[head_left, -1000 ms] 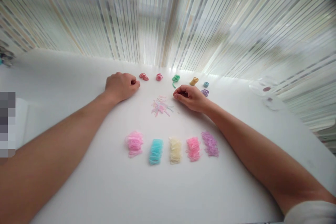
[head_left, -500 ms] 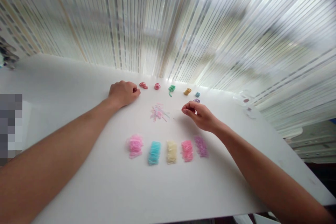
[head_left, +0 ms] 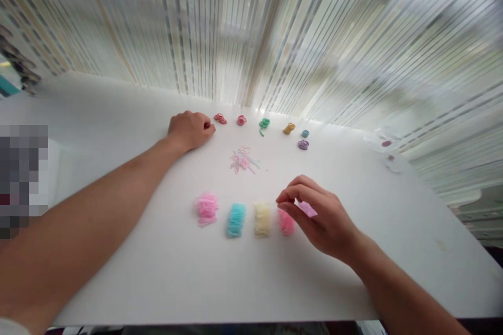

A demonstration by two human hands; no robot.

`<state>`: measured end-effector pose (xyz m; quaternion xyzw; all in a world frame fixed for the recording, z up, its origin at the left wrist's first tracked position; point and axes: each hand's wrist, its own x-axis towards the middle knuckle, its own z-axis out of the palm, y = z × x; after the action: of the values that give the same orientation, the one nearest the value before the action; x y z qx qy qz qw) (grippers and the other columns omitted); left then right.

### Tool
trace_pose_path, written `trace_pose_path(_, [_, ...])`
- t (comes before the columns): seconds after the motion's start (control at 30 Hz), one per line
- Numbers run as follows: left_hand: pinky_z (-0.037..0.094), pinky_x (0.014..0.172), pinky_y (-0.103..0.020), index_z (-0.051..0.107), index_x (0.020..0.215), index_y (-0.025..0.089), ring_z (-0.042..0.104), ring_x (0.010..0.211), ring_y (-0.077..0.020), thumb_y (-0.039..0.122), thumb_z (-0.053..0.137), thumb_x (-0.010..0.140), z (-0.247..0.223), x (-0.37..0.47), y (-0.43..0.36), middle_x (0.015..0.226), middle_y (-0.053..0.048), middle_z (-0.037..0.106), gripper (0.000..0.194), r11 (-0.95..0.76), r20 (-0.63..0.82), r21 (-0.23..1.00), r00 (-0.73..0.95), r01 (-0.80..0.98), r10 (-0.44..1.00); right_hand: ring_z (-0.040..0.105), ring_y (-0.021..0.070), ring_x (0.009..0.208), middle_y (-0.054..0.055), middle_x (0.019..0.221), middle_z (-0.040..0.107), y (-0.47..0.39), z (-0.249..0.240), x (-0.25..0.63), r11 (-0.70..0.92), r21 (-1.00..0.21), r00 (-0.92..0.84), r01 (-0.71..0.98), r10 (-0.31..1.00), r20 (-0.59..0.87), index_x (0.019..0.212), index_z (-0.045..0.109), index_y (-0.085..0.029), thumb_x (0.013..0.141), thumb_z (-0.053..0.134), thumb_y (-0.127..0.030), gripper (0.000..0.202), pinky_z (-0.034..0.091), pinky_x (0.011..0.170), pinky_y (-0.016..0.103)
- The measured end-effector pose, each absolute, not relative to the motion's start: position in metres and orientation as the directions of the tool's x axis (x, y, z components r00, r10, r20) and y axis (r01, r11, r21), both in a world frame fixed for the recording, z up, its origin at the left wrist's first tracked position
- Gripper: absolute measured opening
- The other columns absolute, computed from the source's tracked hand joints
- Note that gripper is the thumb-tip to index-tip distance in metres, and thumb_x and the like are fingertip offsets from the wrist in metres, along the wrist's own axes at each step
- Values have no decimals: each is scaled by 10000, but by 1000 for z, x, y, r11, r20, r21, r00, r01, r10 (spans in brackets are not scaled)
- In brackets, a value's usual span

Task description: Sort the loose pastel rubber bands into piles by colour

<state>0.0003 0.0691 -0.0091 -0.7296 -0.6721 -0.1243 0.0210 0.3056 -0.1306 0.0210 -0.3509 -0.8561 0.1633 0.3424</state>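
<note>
My left hand [head_left: 191, 130] rests curled into a fist on the white table, beside a small red bundle of bands [head_left: 220, 119]. My right hand [head_left: 314, 214] is over the near row, thumb and forefinger pinched together near the hot-pink bundle [head_left: 286, 222]; whatever lies between the fingertips is too small to make out. It partly hides the hot-pink bundle and a purple bundle [head_left: 307, 209]. Left of it lie a cream bundle [head_left: 262, 220], a blue bundle [head_left: 236, 220] and a light-pink bundle [head_left: 206, 209]. A loose pile of pale strips [head_left: 243, 160] sits mid-table.
Along the back are a pink coil [head_left: 241, 120], a green coil [head_left: 264, 124], a yellow coil [head_left: 288, 128], a blue coil [head_left: 305, 133] and a purple coil [head_left: 303, 145]. Clear plastic pieces [head_left: 387, 149] lie at the right, near the striped curtain [head_left: 236, 26].
My right hand has moved from beside the pale pile toward me, over the hot-pink and purple bundles. My left hand stays beside the red bundle. The view has shifted slightly.
</note>
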Motion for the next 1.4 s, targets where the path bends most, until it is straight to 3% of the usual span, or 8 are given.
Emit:
trace_pose_path(0.2, [508,986,-456,794,906,228,683,1056,-349,504,519,898,-8,1,68,985,-127,767,390,-75,196,161,42,984,980,585,166,827,52,894,677,-144,25,306,755,-452,-599,474,653,463,1048,652,-175,1025,618,-69,114,514,740,302])
trace_pose_path(0.57, [473,1010,-444,780,925,222,653,1127,-359,492,499,929,-3,4,64,1009,-131,755,390,-50,176,144,24,988,984,564,205,783,71,854,678,-147,16,304,761,-356,-663,543,648,374,998,658,-189,1077,562,-174,126,476,708,348])
trace_pose_path(1.4, [462,991,-441,780,949,214,651,1114,-357,477,504,943,-4,4,64,1025,-133,749,381,-53,183,147,25,988,983,591,204,766,75,848,701,-148,15,306,767,-323,-672,555,642,369,1003,691,-186,1053,607,-171,99,487,695,352])
